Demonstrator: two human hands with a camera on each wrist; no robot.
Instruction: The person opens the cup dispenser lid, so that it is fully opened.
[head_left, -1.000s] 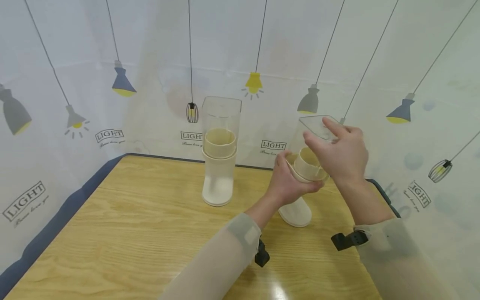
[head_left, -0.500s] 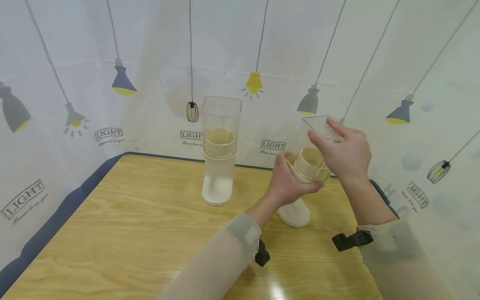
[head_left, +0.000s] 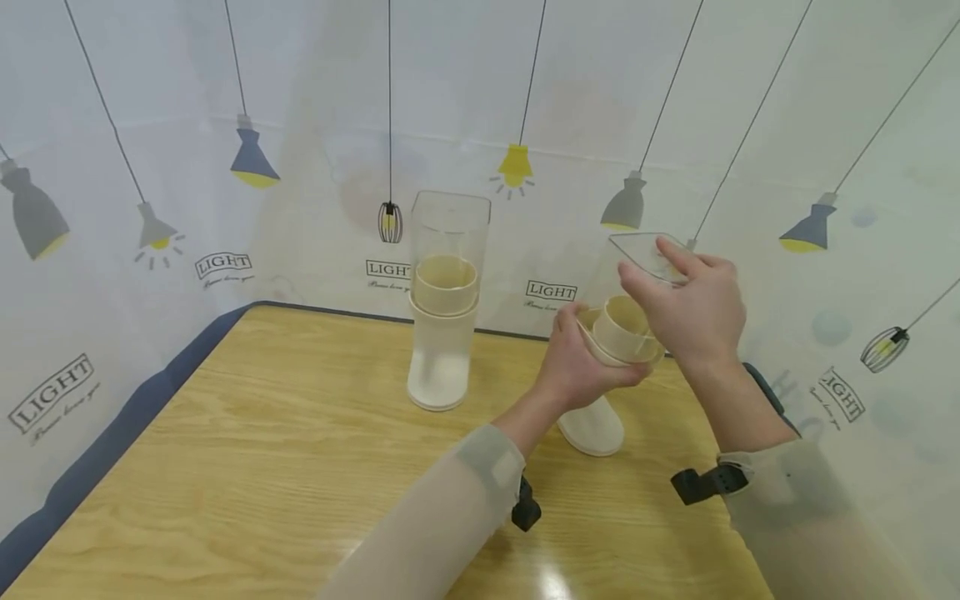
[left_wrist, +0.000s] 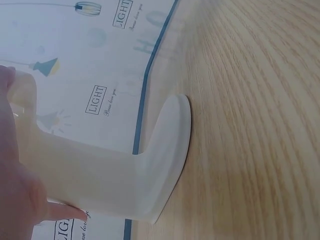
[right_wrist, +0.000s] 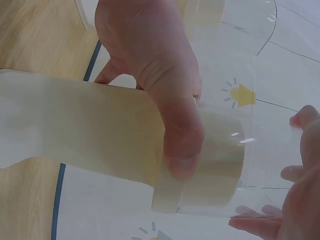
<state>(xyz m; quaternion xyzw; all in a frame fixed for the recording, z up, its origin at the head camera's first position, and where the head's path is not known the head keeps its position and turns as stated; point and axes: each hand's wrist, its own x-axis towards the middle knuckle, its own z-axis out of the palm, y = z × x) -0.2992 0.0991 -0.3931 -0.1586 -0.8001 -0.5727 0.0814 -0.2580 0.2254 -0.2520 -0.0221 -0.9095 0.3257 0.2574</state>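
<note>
a cream stand (right_wrist: 95, 125) is held upright on the right part of the wooden table (head_left: 262, 467), its long axis near vertical, its foot (head_left: 594, 429) pointed toward the near side. its collar (right_wrist: 167, 197) is clamped in the left hand (head_left: 573, 367); the clear cover (right_wrist: 265, 162) above is gripped between the right hand's (head_left: 693, 312) thumb and fingers. a matching stand (head_left: 441, 350) is placed apart, leftward.

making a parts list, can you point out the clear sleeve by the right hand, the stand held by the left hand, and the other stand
Clear sleeve (right_wrist: 267, 155), right wrist view, its transparent wall
Held stand (left_wrist: 90, 170), left wrist view, its column
Other stand (head_left: 441, 346), head view, its column
</note>
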